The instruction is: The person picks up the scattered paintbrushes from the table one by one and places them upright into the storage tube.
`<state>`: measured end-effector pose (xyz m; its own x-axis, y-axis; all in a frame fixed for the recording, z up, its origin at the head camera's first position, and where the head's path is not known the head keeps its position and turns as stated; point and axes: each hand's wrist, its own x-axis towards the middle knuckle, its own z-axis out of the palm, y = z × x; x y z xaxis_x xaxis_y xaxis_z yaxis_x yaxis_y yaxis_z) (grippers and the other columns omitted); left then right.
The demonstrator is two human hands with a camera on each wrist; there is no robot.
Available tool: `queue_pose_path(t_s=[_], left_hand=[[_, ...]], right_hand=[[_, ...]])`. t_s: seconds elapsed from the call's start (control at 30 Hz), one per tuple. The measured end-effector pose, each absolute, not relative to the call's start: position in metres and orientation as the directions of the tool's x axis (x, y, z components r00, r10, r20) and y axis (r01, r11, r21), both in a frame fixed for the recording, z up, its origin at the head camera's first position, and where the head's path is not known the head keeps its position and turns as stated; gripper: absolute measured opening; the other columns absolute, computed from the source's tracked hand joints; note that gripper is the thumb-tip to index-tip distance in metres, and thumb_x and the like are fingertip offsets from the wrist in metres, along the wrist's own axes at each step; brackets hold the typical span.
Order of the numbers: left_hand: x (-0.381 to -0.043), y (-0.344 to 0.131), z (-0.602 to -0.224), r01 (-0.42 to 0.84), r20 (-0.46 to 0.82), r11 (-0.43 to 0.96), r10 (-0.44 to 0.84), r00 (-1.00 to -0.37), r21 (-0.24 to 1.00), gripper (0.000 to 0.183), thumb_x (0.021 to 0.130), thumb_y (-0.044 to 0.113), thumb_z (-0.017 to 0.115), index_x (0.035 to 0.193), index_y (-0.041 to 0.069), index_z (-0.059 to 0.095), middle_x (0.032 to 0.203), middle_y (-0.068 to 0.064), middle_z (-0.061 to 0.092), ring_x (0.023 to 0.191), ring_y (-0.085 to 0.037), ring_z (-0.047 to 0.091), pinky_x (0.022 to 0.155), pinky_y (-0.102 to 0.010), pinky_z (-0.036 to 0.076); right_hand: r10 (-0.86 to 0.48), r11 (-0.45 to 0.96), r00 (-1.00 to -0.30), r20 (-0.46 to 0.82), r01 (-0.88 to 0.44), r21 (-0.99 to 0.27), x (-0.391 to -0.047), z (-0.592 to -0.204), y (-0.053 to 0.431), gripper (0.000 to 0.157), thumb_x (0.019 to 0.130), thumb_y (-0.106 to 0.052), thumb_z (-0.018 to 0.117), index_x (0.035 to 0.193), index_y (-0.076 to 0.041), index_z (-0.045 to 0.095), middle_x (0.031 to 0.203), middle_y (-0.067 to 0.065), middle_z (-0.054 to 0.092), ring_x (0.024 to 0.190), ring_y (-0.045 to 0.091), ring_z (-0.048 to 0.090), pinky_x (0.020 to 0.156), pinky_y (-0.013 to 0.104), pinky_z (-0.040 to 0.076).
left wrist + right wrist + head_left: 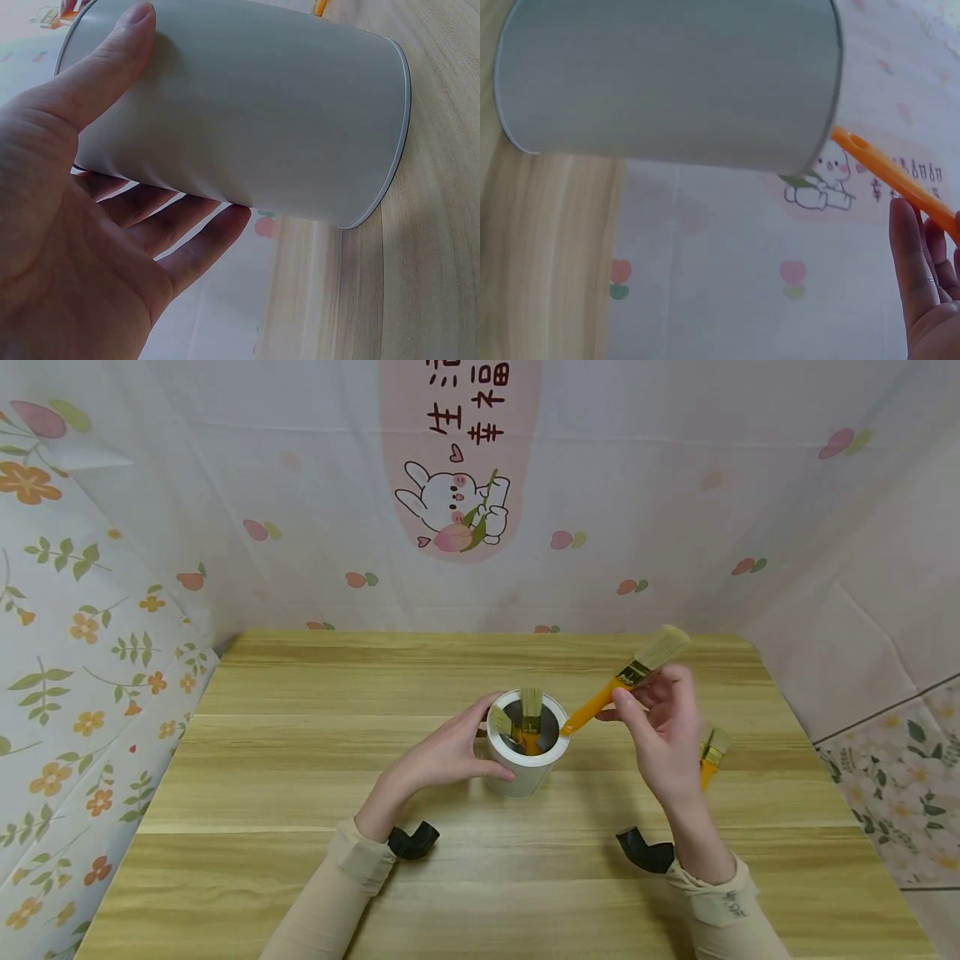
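While the left hand (459, 750) curves round the side of a white cylindrical can (517, 783), thumb on the near side and fingers reaching behind, the right hand (667, 731) pinches an orange-handled flat paintbrush (596, 706) between thumb and fingers. That brush slants, its pale bristles up and to the right, its handle end down at the can's right rim; whether the two touch cannot be told. The can stands upright near the middle of the wood-grain worktop (300, 777). Inside it are two more brushes, bristles upward: one central (531, 708), the other (501, 720) leaning against the left side. Another orange-handled brush (716, 747) lies on the worktop to the right, partly hidden by the right hand. Behind hangs a pale printed cloth (300, 468) bearing a rabbit drawing (450, 497).
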<state>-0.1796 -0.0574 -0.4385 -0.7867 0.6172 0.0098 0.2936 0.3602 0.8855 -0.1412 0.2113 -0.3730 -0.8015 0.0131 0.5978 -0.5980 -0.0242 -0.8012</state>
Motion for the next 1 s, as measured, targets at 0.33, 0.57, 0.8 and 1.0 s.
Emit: queue_pose_path(t_s=[0.33,0.57,0.8,1.0], left_hand=[[-0.180,-0.058,-0.438,0.281,-0.010,0.370,0.619,-0.785,0.886,0.108,0.078,0.034,0.092,0.161,0.027,0.024,0.153,0.000,0.048,0.139,-0.025,0.053,0.114,-0.044,0.049],[-0.180,-0.058,-0.438,0.275,-0.010,0.361,0.621,-0.784,0.891,0.108,0.078,0.033,0.092,0.161,0.028,0.024,0.155,-0.002,0.046,0.138,-0.028,0.054,0.113,-0.045,0.050],[-0.180,-0.058,-0.437,0.275,-0.009,0.359,0.623,-0.782,0.892,0.107,0.078,0.032,0.092,0.161,0.027,0.025,0.155,-0.001,0.046,0.139,-0.028,0.054,0.113,-0.045,0.050],[-0.180,-0.058,-0.438,0.278,-0.008,0.361,0.621,-0.784,0.890,0.107,0.078,0.033,0.092,0.161,0.028,0.025,0.154,-0.001,0.047,0.138,-0.028,0.055,0.113,-0.046,0.050]], right_hand=[[-0.068,0.223,-0.841,0.537,-0.538,-0.813,-0.140,-0.381,0.202,0.027,0.095,0.015,0.060,0.120,0.014,0.050,0.106,0.007,0.066,0.092,0.009,0.071,0.075,0.024,0.063],[-0.128,0.509,-0.856,0.500,-0.490,-0.708,-0.140,-0.387,0.200,0.026,0.093,0.006,0.070,0.114,0.005,0.056,0.099,0.014,0.071,0.083,0.013,0.072,0.076,0.012,0.057],[-0.185,0.582,-0.862,0.472,-0.483,-0.654,-0.141,-0.392,0.200,0.034,0.090,0.003,0.075,0.118,0.000,0.055,0.099,0.008,0.069,0.090,0.007,0.066,0.079,0.013,0.056],[-0.211,0.602,-0.864,0.457,-0.483,-0.636,-0.141,-0.394,0.200,0.036,0.090,0.001,0.075,0.121,-0.003,0.057,0.099,0.005,0.069,0.089,0.014,0.068,0.077,0.019,0.058]])
